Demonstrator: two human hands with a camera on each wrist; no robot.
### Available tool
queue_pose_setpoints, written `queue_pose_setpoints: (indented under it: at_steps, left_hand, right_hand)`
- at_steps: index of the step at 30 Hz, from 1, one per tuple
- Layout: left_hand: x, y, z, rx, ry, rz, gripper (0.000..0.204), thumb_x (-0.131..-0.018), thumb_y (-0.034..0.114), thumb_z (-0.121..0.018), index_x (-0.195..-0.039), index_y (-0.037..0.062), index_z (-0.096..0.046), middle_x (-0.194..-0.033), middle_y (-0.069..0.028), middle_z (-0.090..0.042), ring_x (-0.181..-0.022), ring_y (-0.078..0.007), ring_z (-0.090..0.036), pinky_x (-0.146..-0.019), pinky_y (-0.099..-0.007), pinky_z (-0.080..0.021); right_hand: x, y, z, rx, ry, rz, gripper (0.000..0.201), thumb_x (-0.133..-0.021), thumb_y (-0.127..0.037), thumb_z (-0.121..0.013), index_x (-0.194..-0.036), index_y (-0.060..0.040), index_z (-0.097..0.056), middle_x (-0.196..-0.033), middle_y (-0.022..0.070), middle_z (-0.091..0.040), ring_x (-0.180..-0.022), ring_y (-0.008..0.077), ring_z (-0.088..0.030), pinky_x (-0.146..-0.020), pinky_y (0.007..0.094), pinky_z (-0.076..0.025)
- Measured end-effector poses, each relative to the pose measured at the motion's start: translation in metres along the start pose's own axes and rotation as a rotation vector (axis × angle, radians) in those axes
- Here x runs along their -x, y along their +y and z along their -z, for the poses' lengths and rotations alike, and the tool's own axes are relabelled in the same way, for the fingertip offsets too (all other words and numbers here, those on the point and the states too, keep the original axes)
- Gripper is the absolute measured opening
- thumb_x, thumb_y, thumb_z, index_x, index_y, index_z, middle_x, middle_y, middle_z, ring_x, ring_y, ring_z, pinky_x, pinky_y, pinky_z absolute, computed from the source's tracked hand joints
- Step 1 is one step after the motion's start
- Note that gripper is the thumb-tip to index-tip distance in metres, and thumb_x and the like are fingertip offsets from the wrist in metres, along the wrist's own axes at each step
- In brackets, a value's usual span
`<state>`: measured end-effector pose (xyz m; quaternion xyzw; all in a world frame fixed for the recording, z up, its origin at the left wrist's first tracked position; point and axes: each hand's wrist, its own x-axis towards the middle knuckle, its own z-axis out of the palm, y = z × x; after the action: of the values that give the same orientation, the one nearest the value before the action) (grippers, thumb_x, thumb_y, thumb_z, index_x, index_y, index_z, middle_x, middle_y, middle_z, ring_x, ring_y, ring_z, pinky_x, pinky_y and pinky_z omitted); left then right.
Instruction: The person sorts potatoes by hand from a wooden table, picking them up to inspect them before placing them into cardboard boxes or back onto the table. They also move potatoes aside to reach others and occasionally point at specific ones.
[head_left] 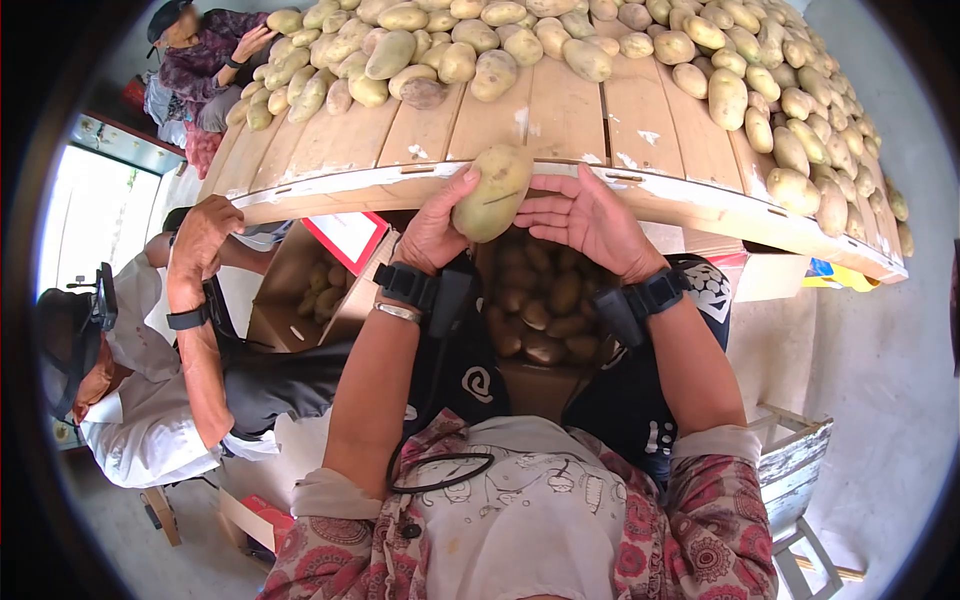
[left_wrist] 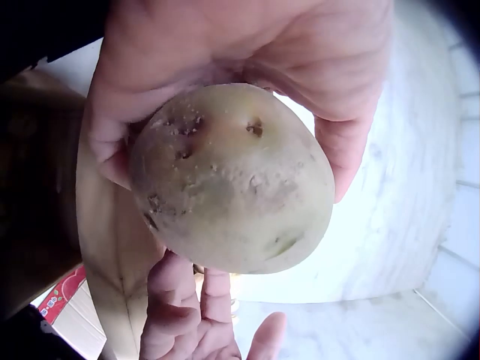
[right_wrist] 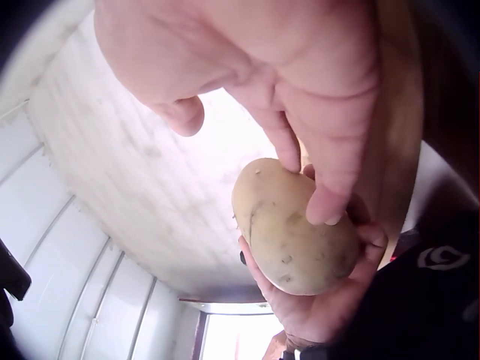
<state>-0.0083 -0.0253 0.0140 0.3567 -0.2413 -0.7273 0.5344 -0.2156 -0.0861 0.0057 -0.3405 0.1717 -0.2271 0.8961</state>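
My left hand (head_left: 437, 225) grips a large pale potato (head_left: 494, 193) in front of the table edge, thumb along its upper side. A thin dark line runs across its skin in the head view, and the left wrist view shows dark pits on the potato (left_wrist: 232, 180). My right hand (head_left: 592, 222) is beside it, fingers extended toward the potato and thumb raised. In the right wrist view the fingertips of the right hand (right_wrist: 300, 97) reach the near side of the potato (right_wrist: 292, 229), which lies in the left palm. Below both hands, a cardboard box holds many potatoes (head_left: 540, 300).
A slatted wooden table (head_left: 560, 110) curves ahead, with potatoes (head_left: 480, 40) heaped along its far side and right end. To the left, a person in white (head_left: 150, 420) sits near another box of potatoes (head_left: 322, 290). Another person (head_left: 205, 60) is at the far left. A worn wooden chair (head_left: 795, 470) stands right.
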Motion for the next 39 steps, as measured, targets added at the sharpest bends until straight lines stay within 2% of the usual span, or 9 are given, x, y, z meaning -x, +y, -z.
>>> queue_pose_setpoints:
  at_steps: [6,9,11,15,18,24,26,36,39]
  left_hand:
    - [0.001,0.002,-0.001,0.110,0.128,0.049,0.047,-0.090,0.039,-0.045,-0.124,0.0066,-0.044,-0.115,-0.0070,-0.056,-0.105,-0.0184,-0.054,-0.090,-0.0319,-0.044]
    - [0.002,0.003,0.003,0.163,0.032,0.069,0.050,-0.091,0.044,-0.035,-0.124,0.0078,-0.045,-0.110,-0.0088,-0.059,-0.097,-0.0217,-0.059,-0.079,-0.0347,-0.050]
    - [0.003,0.003,0.003,0.057,-0.040,0.107,0.053,-0.092,0.045,-0.028,-0.125,0.0071,-0.044,-0.109,-0.0117,-0.059,-0.088,-0.0262,-0.063,-0.066,-0.0372,-0.054]
    - [0.000,0.003,0.002,-0.005,-0.148,0.174,0.054,-0.091,0.046,-0.027,-0.125,0.0057,-0.043,-0.107,-0.0140,-0.059,-0.080,-0.0297,-0.064,-0.058,-0.0387,-0.055]
    - [0.000,0.006,0.009,0.005,-0.171,0.239,0.055,-0.091,0.045,-0.027,-0.124,0.0039,-0.044,-0.103,-0.0161,-0.060,-0.077,-0.0303,-0.065,-0.059,-0.0383,-0.056]
    - [0.004,0.008,0.003,-0.171,-0.218,0.334,0.052,-0.090,0.043,-0.033,-0.121,0.0026,-0.046,-0.096,-0.0167,-0.062,-0.072,-0.0281,-0.065,-0.050,-0.0308,-0.055]
    - [0.006,0.007,-0.014,-0.263,-0.063,0.320,0.053,-0.091,0.043,-0.034,-0.125,0.0032,-0.041,-0.092,-0.0190,-0.061,-0.065,-0.0292,-0.065,-0.044,-0.0301,-0.054]
    - [0.003,0.006,-0.004,-0.094,-0.079,0.328,0.058,-0.092,0.050,-0.030,-0.128,0.0047,-0.038,-0.096,-0.0159,-0.061,-0.071,-0.0271,-0.065,-0.047,-0.0295,-0.054]
    - [0.007,0.010,0.001,-0.111,-0.166,0.326,0.056,-0.093,0.049,-0.031,-0.130,0.0073,-0.038,-0.107,-0.0134,-0.059,-0.079,-0.0265,-0.065,-0.058,-0.0289,-0.055]
  right_hand:
    - [0.001,-0.003,-0.005,-0.002,-0.015,0.037,0.059,-0.094,-0.048,-0.026,-0.121,0.0019,-0.044,-0.109,0.0194,-0.057,-0.102,0.0267,-0.056,-0.089,0.0357,-0.043]
    - [0.001,-0.003,-0.003,-0.025,-0.090,0.018,0.042,-0.095,-0.037,-0.038,-0.116,-0.0018,-0.048,-0.104,0.0144,-0.059,-0.100,0.0227,-0.057,-0.083,0.0309,-0.046]
    - [0.000,0.000,-0.002,0.231,-0.050,0.082,0.028,-0.089,-0.022,-0.054,-0.112,-0.0060,-0.050,-0.099,0.0088,-0.061,-0.093,0.0163,-0.058,-0.074,0.0243,-0.047]
    - [-0.008,0.008,0.009,0.273,0.012,0.116,0.030,-0.083,-0.013,-0.063,-0.110,-0.0080,-0.051,-0.096,0.0053,-0.060,-0.083,0.0093,-0.056,-0.066,0.0200,-0.045]
    - [-0.007,0.002,-0.003,0.337,0.195,0.154,0.038,-0.082,-0.016,-0.064,-0.116,-0.0084,-0.049,-0.096,0.0036,-0.059,-0.076,0.0068,-0.052,-0.064,0.0197,-0.044]
    - [0.000,-0.006,-0.009,0.315,-0.060,0.087,0.054,-0.081,-0.014,-0.065,-0.129,-0.0090,-0.039,-0.100,0.0024,-0.057,-0.077,0.0066,-0.053,-0.062,0.0182,-0.044]
    - [0.000,-0.005,-0.011,0.266,-0.107,0.053,0.052,-0.083,-0.014,-0.063,-0.129,-0.0089,-0.040,-0.098,0.0022,-0.057,-0.073,0.0068,-0.054,-0.061,0.0180,-0.045]
    - [-0.006,-0.002,-0.003,0.288,0.057,0.064,0.046,-0.081,-0.021,-0.066,-0.119,-0.0057,-0.045,-0.085,-0.0001,-0.055,-0.063,0.0051,-0.051,-0.054,0.0164,-0.041]
    - [-0.007,-0.004,-0.001,0.361,0.071,0.041,0.039,-0.082,-0.023,-0.065,-0.113,-0.0065,-0.048,-0.084,-0.0015,-0.054,-0.060,0.0035,-0.047,-0.052,0.0154,-0.039]
